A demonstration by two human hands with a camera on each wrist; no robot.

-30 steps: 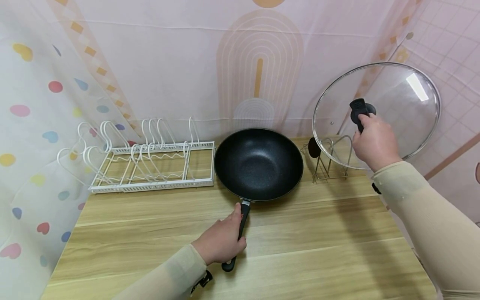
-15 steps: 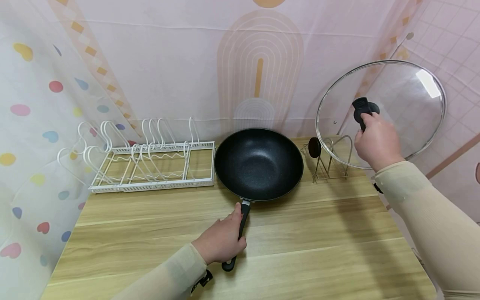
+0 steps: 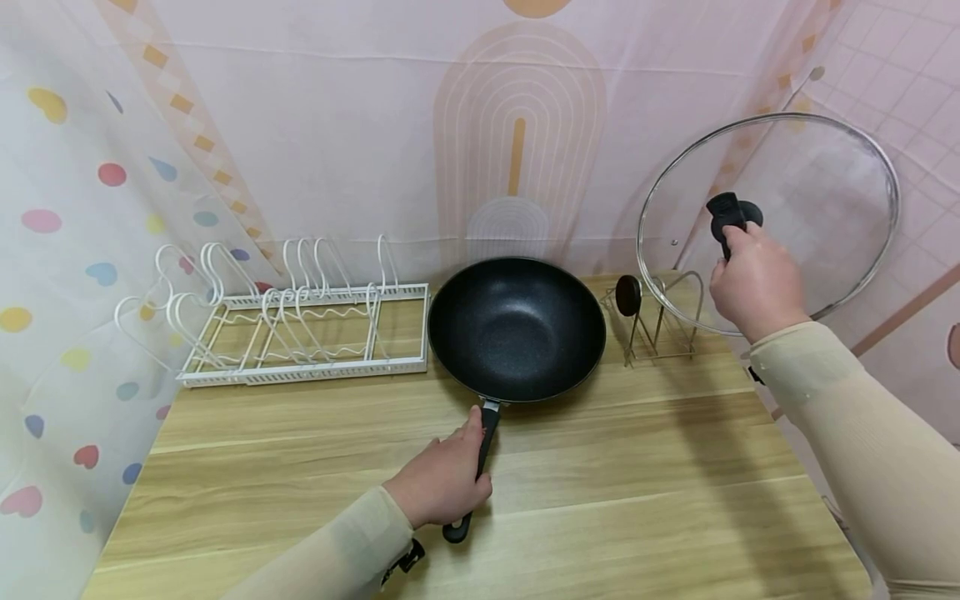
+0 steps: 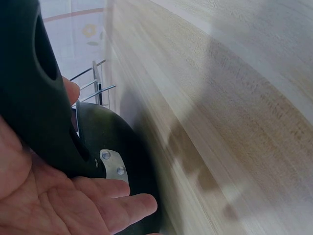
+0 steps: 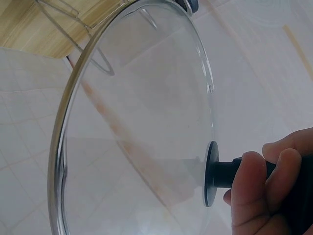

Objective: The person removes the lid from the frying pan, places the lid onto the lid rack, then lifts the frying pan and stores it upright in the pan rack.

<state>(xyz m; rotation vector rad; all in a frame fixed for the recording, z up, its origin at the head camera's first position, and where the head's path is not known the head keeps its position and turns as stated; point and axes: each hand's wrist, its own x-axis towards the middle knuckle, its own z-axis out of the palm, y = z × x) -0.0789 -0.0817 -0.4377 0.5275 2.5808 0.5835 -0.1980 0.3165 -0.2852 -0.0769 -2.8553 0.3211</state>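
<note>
A black wok [image 3: 517, 329] stands at the middle of the table's far side, its long handle [image 3: 489, 429] pointing toward me. My left hand [image 3: 441, 481] holds that handle, which lies between thumb and fingers; the left wrist view shows the fingers [image 4: 132, 210] reaching along it toward the riveted bracket [image 4: 114, 165]. Raised at the right, a clear glass lid [image 3: 817, 192] with a metal rim is tilted up on edge. My right hand [image 3: 757, 279] grips its black knob [image 3: 726, 218]; in the right wrist view the fingers [image 5: 249, 191] curl around the knob's stem.
Left of the wok lies a white wire rack [image 3: 307, 367] with several upright loops. A small wire stand [image 3: 660, 354] with a dark round piece [image 3: 628, 296] sits to the right, partly seen through the lid. Patterned curtains [image 3: 337, 125] close off the back and sides.
My right hand has shifted the lid slightly up and to the right, turning it a little. The left hand and the wok have stayed put.
</note>
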